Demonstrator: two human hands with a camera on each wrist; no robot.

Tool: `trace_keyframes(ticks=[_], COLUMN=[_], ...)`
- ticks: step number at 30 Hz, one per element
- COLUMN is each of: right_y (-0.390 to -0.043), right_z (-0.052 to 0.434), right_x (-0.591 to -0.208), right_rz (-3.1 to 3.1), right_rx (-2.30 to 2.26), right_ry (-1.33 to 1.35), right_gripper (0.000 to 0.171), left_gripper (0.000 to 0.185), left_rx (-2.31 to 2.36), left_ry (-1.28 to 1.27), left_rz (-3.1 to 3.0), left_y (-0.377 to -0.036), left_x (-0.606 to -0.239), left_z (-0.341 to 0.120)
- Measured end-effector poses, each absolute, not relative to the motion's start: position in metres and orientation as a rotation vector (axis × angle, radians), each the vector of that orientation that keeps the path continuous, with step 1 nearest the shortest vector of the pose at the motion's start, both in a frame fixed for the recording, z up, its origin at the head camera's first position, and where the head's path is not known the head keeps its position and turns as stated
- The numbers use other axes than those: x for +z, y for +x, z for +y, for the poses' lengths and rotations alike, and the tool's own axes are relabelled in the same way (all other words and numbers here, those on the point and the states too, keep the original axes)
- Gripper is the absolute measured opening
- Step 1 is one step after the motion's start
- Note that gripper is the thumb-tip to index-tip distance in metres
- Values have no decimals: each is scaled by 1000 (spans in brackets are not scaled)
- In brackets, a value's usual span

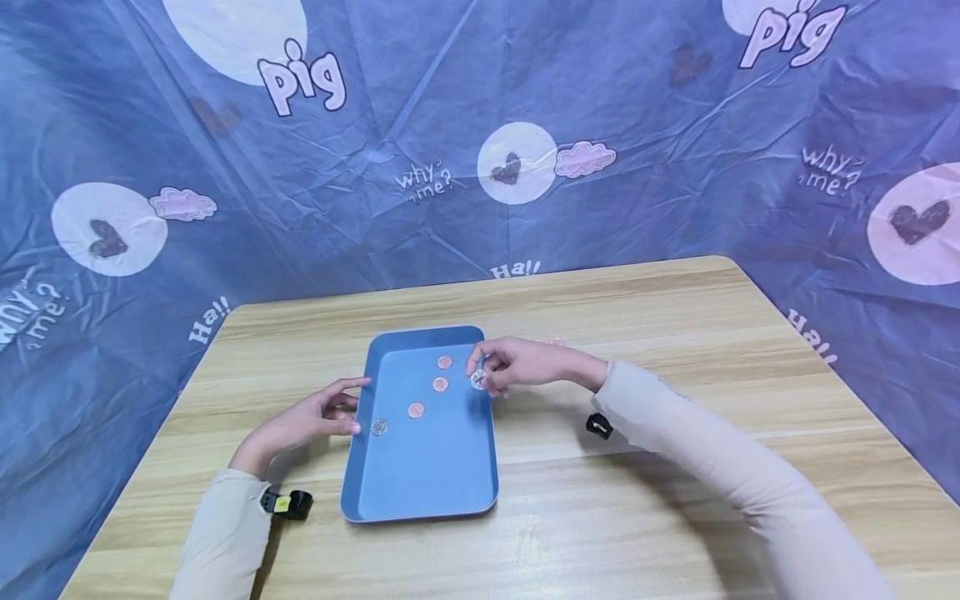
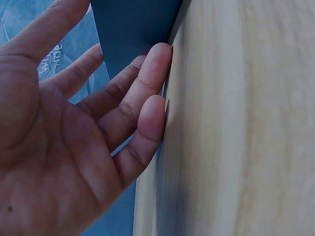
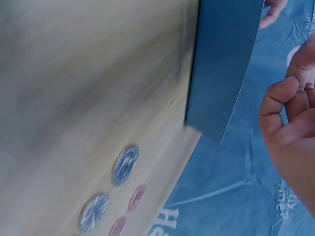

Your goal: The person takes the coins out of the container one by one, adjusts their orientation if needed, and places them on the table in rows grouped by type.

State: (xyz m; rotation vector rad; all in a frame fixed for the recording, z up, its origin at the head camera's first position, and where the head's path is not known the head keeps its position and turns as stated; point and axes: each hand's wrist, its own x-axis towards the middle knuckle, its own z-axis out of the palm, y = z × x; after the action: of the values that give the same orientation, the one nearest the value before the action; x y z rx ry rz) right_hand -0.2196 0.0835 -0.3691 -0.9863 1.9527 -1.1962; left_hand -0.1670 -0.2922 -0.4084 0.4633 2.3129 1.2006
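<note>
A blue rectangular tray [image 1: 427, 483] lies on the table. Inside it are several copper-coloured coins, such as this copper coin [image 1: 416, 410], and one silver coin [image 1: 379, 427] near the left wall. My right hand [image 1: 517, 363] pinches another silver coin [image 1: 477, 379] between thumb and fingers, over the tray's right rim. In the right wrist view the thumb and finger of that hand meet, with the coin out of sight. My left hand [image 1: 318, 417] rests at the tray's left rim, thumb and index against it; its lower fingertips [image 2: 155, 64] reach down to the tabletop.
In the right wrist view, silver coins [image 3: 125, 165] and copper coins [image 3: 137, 197] lie on the table [image 1: 637, 517] beyond the tray's right side. My right arm hides most of them from the head view. A blue patterned cloth [image 1: 420, 242] hangs behind the table.
</note>
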Motion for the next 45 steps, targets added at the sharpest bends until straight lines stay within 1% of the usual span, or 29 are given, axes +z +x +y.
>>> trace_keyframes(ticks=[12, 25, 38, 45], right_y=[-227, -231, -230, -228], right_z=[132, 172, 210, 222], right_x=[-362, -357, -366, -374], right_rz=[2078, 2180, 2267, 2258], right_rx=[-1196, -1214, -1168, -1165], right_ry=[-917, -837, -711, -609], right_gripper=[24, 22, 23, 26], left_gripper=[75, 75, 75, 75], left_rx=[1203, 1196, 1174, 1173], left_ry=[453, 434, 427, 427], left_rz=[2305, 2304, 2318, 2315], left_y=[-166, -166, -165, -165], left_x=[-409, -407, -408, -409], left_z=[-292, -291, -293, -293])
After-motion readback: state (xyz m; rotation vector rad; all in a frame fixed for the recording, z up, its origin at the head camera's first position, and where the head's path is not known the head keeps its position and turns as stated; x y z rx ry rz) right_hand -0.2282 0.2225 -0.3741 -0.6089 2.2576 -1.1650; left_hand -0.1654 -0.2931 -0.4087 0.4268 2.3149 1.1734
